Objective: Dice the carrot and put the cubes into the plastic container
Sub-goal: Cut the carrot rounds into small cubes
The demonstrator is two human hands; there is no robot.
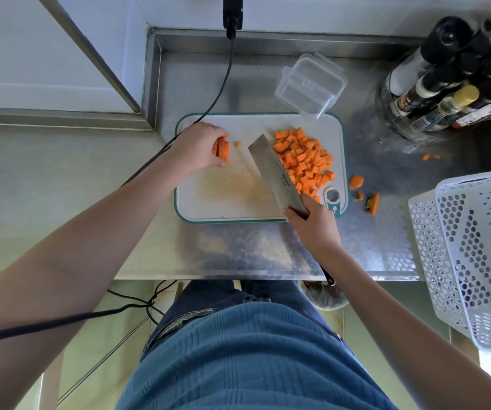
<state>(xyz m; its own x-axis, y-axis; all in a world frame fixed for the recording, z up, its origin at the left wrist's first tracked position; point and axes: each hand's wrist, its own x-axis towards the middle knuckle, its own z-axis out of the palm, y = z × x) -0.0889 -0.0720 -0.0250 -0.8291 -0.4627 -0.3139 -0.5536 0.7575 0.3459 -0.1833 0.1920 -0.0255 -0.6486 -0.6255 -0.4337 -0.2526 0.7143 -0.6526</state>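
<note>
Steel surface (238,250) underfoot of the board (223,199): left hand (197,149) pinches stacked carrot strips (222,147) at 10 o'clock. Right hand (312,223) grips the cleaver (276,176); fingertips could get nicked, and cubes (303,161) roll off at 3 o'clock.

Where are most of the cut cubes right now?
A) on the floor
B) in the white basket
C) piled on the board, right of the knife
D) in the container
C: the cubes lie heaped on the board beside the knife; the container holds none.

Orange carrot cubes (305,161) lie on the white, teal-rimmed cutting board (223,199); right of it, a white perforated basket (474,250).
</note>
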